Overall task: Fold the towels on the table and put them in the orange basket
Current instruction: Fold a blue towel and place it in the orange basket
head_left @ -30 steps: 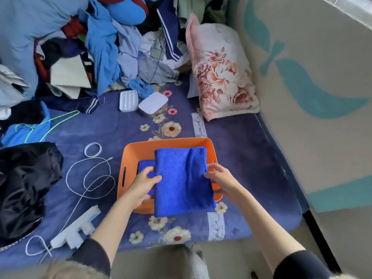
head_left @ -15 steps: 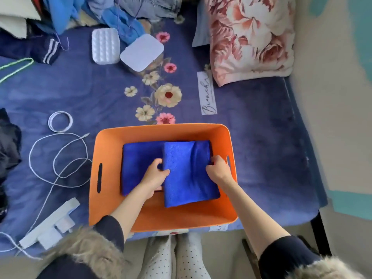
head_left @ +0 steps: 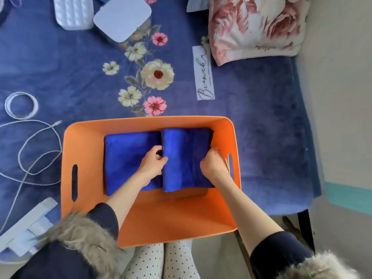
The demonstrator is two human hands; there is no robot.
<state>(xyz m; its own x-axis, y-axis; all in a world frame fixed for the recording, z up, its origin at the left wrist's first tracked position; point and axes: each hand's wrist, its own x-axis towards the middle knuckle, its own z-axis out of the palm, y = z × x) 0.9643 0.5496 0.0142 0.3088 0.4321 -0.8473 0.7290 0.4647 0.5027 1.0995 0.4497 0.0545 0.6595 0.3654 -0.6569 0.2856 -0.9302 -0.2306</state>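
An orange basket with slot handles sits at the near edge of the flowered blue cover. Inside it lie two folded blue towels side by side. The left towel lies flat on the basket floor. The right towel lies against the right wall and overlaps the left one's edge. My left hand grips the right towel's left edge, fingers curled around it. My right hand holds its right edge down between towel and basket wall; its fingertips are hidden.
A floral pillow lies at the far right by the wall. Two white boxes sit at the far left-centre. White cables and a white power strip lie left of the basket. The surface's edge runs under the basket.
Both hands lowered the folded towel from above the basket down onto its floor, beside the first towel. The camera tilted down and closer.
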